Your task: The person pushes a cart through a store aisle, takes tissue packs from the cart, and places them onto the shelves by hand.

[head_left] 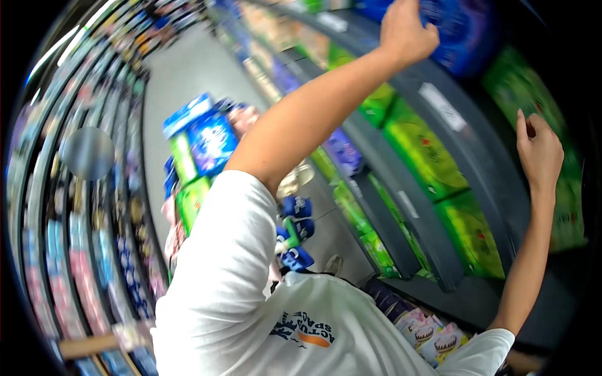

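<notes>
At the top of the head view, my left hand (407,34) reaches up to a blue plastic-wrapped package (461,37) on the shelf. Its fingers look closed at the package's edge, though the fingertips are cut off by the frame. My right hand (539,150) is raised in front of large green packages (523,84) on the dark right side. One digit points up and the others are partly bent, with a gap between them and nothing visibly held. Whether this hand touches the green packaging I cannot tell.
Grey shelf edges (480,166) with price labels run diagonally, holding green packs (426,156) and a purple pack (343,150). Beside my left arm, blue and green packs (213,141) are heaped over the aisle floor (182,62). Another stocked shelf (81,219) lines the left.
</notes>
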### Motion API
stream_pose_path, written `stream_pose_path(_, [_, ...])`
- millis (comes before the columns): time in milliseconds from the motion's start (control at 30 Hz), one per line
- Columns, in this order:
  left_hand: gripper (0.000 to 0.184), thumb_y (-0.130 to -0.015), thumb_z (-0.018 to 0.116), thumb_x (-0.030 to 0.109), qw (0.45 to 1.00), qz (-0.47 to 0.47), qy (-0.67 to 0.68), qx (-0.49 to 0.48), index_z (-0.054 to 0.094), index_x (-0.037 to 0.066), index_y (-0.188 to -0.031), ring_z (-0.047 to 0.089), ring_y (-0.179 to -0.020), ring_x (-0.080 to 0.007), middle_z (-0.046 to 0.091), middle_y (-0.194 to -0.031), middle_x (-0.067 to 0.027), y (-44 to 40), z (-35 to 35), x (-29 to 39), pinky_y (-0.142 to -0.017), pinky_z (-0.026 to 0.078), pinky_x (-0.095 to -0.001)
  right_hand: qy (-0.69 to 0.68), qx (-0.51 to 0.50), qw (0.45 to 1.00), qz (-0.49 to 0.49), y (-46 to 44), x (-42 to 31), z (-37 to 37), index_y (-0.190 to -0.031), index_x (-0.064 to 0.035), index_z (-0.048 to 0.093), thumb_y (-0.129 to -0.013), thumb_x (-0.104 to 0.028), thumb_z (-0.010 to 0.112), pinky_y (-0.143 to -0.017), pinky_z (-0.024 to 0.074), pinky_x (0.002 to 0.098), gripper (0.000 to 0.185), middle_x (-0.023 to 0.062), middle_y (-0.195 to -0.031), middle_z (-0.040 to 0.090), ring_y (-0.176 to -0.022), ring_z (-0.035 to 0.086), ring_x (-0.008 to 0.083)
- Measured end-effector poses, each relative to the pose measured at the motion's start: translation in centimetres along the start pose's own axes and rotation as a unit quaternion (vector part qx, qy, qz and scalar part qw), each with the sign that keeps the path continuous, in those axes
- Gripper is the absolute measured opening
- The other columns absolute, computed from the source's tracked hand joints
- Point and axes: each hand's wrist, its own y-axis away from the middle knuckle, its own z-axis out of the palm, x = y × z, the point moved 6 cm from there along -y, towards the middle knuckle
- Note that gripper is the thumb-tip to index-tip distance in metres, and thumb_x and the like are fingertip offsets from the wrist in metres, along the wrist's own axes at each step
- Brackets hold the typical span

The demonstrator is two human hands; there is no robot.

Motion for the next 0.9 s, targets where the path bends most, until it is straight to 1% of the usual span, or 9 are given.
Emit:
stream_pose_path(133, [0.049, -0.068, 0.063, 0.017, 0.967, 0.018, -0.211, 0.141, 0.055, -0.002, -0.112, 0.056, -0.1, -0.0414, 0.061, -0.101, -0.0228, 5.7, -18.7, -11.5, -0.091, 0.045, -0.0449, -0.209, 0.018, 0.965, -0.157, -1.4, -14.6, 2.3, -0.069, -0.003, 0.059, -0.087, -0.028, 0.062, -0.055, 0.0436, 0.0369, 0.031, 0.013, -0.064, 0.058, -0.058, 0.056, 0.0319])
stream_pose_path(267, [0.051, -0.068, 0.064, 0.023, 0.882, -0.247, -0.391, 0.09, 0.061, -0.003, -0.111, 0.059, -0.105, -0.037, 0.062, -0.112, -0.0253, 18.3, -41.2, -18.5, -0.095, 0.045, -0.0412, -0.358, -0.125, 0.894, -0.238, -0.8, -28.9, 7.5, -0.075, -0.0026, 0.065, -0.086, -0.029, 0.062, -0.057, 0.0447, 0.04, 0.028, 0.0173, -0.07, 0.062, -0.065, 0.062, 0.0334])
stream_pose_path(400, [0.028, -0.071, 0.066, 0.026, 0.729, -0.607, -0.305, 0.081, 0.071, 0.001, -0.082, 0.068, -0.074, -0.0295, 0.069, -0.075, -0.0165, 37.1, -59.1, -21.3, -0.068, 0.051, -0.0402, -0.482, -0.304, 0.765, -0.299, 5.6, -43.6, 13.5, -0.082, -0.0029, 0.069, -0.084, -0.028, 0.062, -0.062, 0.0487, 0.0376, 0.026, 0.0165, -0.075, 0.066, -0.069, 0.065, 0.0306])
stream_pose_path(467, [0.029, -0.07, 0.067, 0.028, 0.691, -0.595, -0.4, 0.089, 0.069, 0.0, -0.077, 0.066, -0.067, -0.0277, 0.067, -0.072, -0.017, 47.0, -65.7, -21.4, -0.066, 0.05, -0.0394, -0.512, -0.36, 0.715, -0.312, 11.2, -50.5, 16.7, -0.083, -0.0015, 0.069, -0.082, -0.027, 0.063, -0.064, 0.0499, 0.0365, 0.026, 0.0154, -0.075, 0.067, -0.068, 0.066, 0.0288])
stream_pose_path(600, [0.036, -0.069, 0.067, 0.031, 0.624, -0.677, -0.382, 0.085, 0.069, -0.002, -0.083, 0.067, -0.083, -0.0336, 0.068, -0.083, -0.0235, 59.7, -68.4, -17.2, -0.076, 0.051, -0.0395, -0.543, -0.618, 0.519, -0.234, 25.7, -61.9, 24.2, -0.099, 0.0035, 0.067, -0.081, -0.027, 0.067, -0.064, 0.0504, 0.0342, 0.036, 0.0142, -0.082, 0.07, -0.073, 0.067, 0.0226])
stream_pose_path(633, [0.041, -0.068, 0.067, 0.03, 0.621, -0.662, -0.421, 0.006, 0.07, -0.001, -0.094, 0.067, -0.092, -0.0318, 0.068, -0.094, -0.024, 59.6, -67.7, -16.0, -0.082, 0.05, -0.0374, -0.511, -0.663, 0.509, -0.201, 28.3, -63.6, 24.6, -0.107, 0.0055, 0.063, -0.08, -0.03, 0.069, -0.066, 0.0507, 0.033, 0.045, 0.0166, -0.093, 0.068, -0.081, 0.066, 0.0237])
stream_pose_path(700, [0.056, -0.066, 0.07, 0.027, 0.664, -0.689, -0.281, 0.069, 0.063, -0.003, -0.114, 0.065, -0.097, -0.0304, 0.066, -0.106, -0.0242, 64.0, -66.3, -17.0, -0.085, 0.05, -0.0352, -0.469, -0.709, 0.499, -0.169, 33.3, -66.6, 25.5, -0.115, 0.0075, 0.059, -0.08, -0.033, 0.07, -0.068, 0.051, 0.0318, 0.055, 0.019, -0.103, 0.067, -0.089, 0.065, 0.0249])
stream_pose_path(800, [0.059, -0.068, 0.068, 0.027, 0.706, -0.654, -0.269, 0.029, 0.06, -0.004, -0.118, 0.063, -0.103, -0.0326, 0.063, -0.113, -0.0245, 64.8, -62.9, -17.7, -0.091, 0.048, -0.0368, -0.426, -0.736, 0.518, -0.092, 40.3, -70.0, 28.9, -0.123, 0.0099, 0.052, -0.077, -0.039, 0.073, -0.077, 0.0503, 0.0345, 0.07, 0.0233, -0.12, 0.059, -0.104, 0.06, 0.0283])
stream_pose_path(900, [0.058, -0.07, 0.064, 0.022, 0.634, -0.704, -0.317, -0.027, 0.053, -0.007, -0.119, 0.056, -0.11, -0.0396, 0.055, -0.118, -0.0304, 65.1, -61.1, -19.0, -0.095, 0.045, -0.0414, -0.382, -0.736, 0.558, -0.028, 44.1, -71.5, 29.9, -0.127, 0.0053, 0.051, -0.076, -0.042, 0.075, -0.092, 0.0447, 0.0414, 0.073, 0.0206, -0.121, 0.057, -0.111, 0.055, 0.0266])
